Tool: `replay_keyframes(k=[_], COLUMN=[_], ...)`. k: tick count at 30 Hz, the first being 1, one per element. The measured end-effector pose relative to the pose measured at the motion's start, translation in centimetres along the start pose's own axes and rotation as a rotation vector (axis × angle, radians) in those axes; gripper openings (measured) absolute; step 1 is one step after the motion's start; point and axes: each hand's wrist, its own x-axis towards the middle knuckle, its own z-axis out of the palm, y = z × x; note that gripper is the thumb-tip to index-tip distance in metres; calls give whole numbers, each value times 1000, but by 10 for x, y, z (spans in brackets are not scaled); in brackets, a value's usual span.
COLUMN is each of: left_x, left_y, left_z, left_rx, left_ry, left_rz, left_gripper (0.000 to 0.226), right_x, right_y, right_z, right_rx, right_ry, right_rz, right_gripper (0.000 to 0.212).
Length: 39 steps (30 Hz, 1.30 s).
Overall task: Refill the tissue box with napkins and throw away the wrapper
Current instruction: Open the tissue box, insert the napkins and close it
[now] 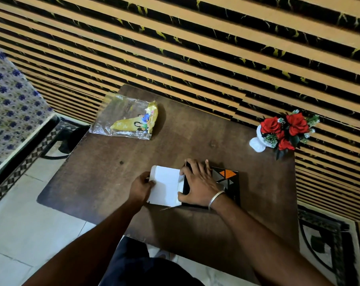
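A black tissue box [228, 182] with orange and grey triangles lies on its side on the brown table [175, 145]. Its open end faces left, and a white stack of napkins [166, 185] sticks out of that end. My left hand [140, 187] grips the stack's left edge. My right hand [197, 183], a silver bangle on its wrist, is pressed over the box's open end, fingers around the mouth. The clear and yellow plastic wrapper [127, 119] lies flat and apart at the table's far left corner.
A white vase of red artificial roses [282, 132] stands at the table's far right corner against the striped wall. A patterned cloth-covered surface [11, 112] is on the left. Tiled floor and a rug lie around the table.
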Motion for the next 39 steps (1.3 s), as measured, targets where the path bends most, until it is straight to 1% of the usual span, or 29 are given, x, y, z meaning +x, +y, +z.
replay_keyframes(k=[3,5,8,9,10,12,16,19,21,25,29,31,34,37,39], left_x=[0,-2,-5,-5,-6,-5,-5,-6,-8,-18,-30,-35,-40,-45,-46], left_y=[3,5,5,5,4,4,5,6,9,23,33,35,40,49,54], left_z=[3,7,8,8,7,7,6,7,9,17,30,38,49,59,65], left_rx=[2,-7,-13,-23,-29,-35,-22,-16,-24,-68,-224,-237,-248,-228,-242], left_ry=[10,10,20,20,18,20,23,31,29,-5,-107,-163,-210,-190,-166], left_rz=[0,9,24,24,21,8,3,-8,-10,44,82,99,85,129,113], left_gripper=[28,28,30,31,31,33,34,32,30,25,33,37,37,39,39], right_x=[3,2,1,1,0,0,-1,-2,-2,-1,-4,-8,-16,-21,-20], right_y=[-4,-7,-4,-3,-2,-2,-6,-6,-6,-3,5,10,22,32,32], right_z=[0,5,10,10,9,9,12,14,16,18,14,10,4,3,4], right_rx=[-7,-17,-30,-46,-62,-72,-86,-93,-91,-51,29,52,19,0,-3], right_ry=[-30,-56,-133,-152,-162,-152,-80,-65,-66,-77,-110,-125,-156,-198,-205], right_rz=[15,26,24,16,9,13,18,18,26,55,44,43,41,60,72], right_gripper=[69,77,108,116,120,115,91,88,91,103,122,134,148,152,151])
